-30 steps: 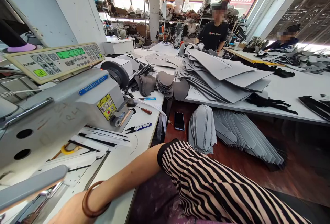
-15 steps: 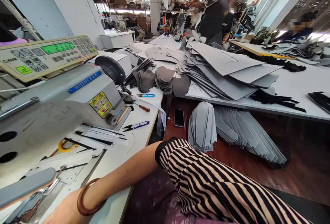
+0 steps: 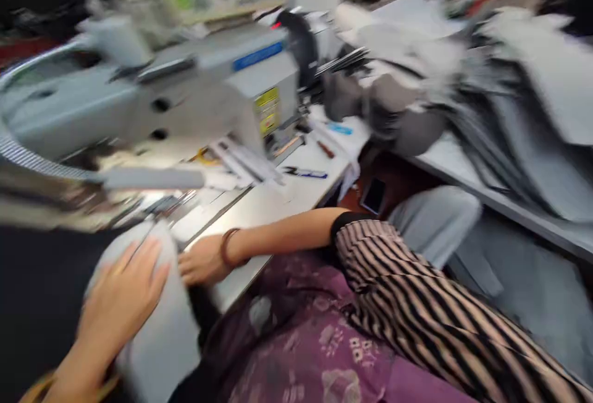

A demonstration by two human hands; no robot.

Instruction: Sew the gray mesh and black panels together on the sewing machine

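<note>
My left hand (image 3: 125,288) lies flat with its fingers spread on a light grey fabric piece (image 3: 162,335) with a rounded top end. That piece rests in front of the sewing machine's (image 3: 194,106) needle area. Beside its right edge is my right hand (image 3: 201,261), a brown bangle on the wrist. Its fingers are curled together, and blur hides what they grip. Something black (image 3: 204,313), perhaps a fabric strip, hangs just below them. The sewing machine's grey arm stands right behind both hands.
Thread snips (image 3: 306,173), a brown-handled tool (image 3: 325,149) and blue snips (image 3: 340,128) lie on the machine table. Stacked grey panels (image 3: 523,112) cover the right table. A phone (image 3: 373,196) lies below, near grey pieces (image 3: 435,220). Black material spreads at far left.
My view has swung left and down toward the machine, blurring the scene. My left hand and the grey fabric piece have come into view, along with my whole right hand.
</note>
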